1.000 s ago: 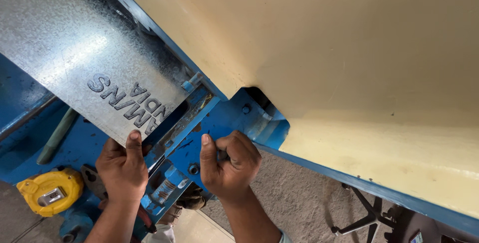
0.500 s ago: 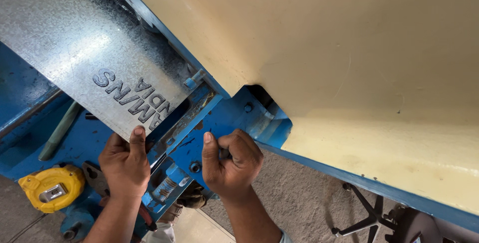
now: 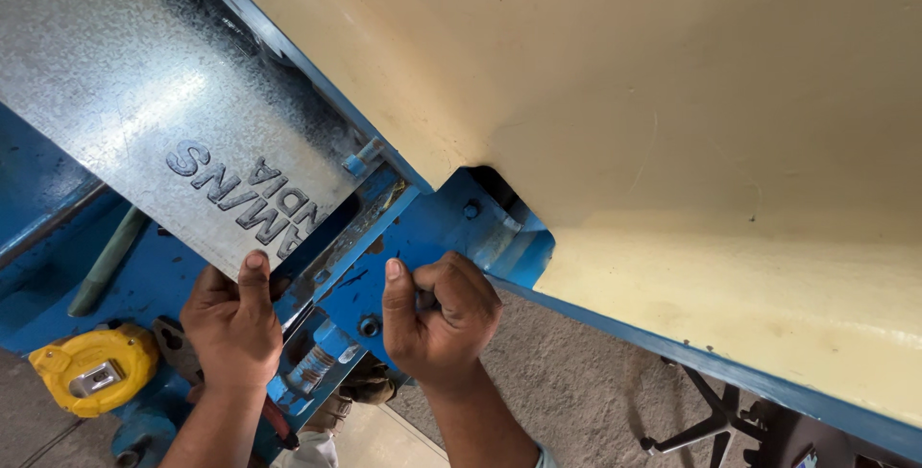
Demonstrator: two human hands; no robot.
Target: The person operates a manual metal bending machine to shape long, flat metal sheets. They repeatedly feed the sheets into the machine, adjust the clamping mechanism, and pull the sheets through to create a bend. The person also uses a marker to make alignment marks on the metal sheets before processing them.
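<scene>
Gripping the metal sheet (image 3: 163,132) edge, left hand (image 3: 230,319) fingers (image 3: 254,276) press on top.

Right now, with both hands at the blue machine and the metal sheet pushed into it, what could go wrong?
1. The left hand grips the galvanized sheet at its bare cut edge, thumb on top; a slip could cut the fingers.
2. The right hand is closed on a part of the blue machine frame beside the slot that takes the sheet, a likely pinch point.
3. The yellow tape measure sits near the frame's edge and might get knocked off.
</scene>
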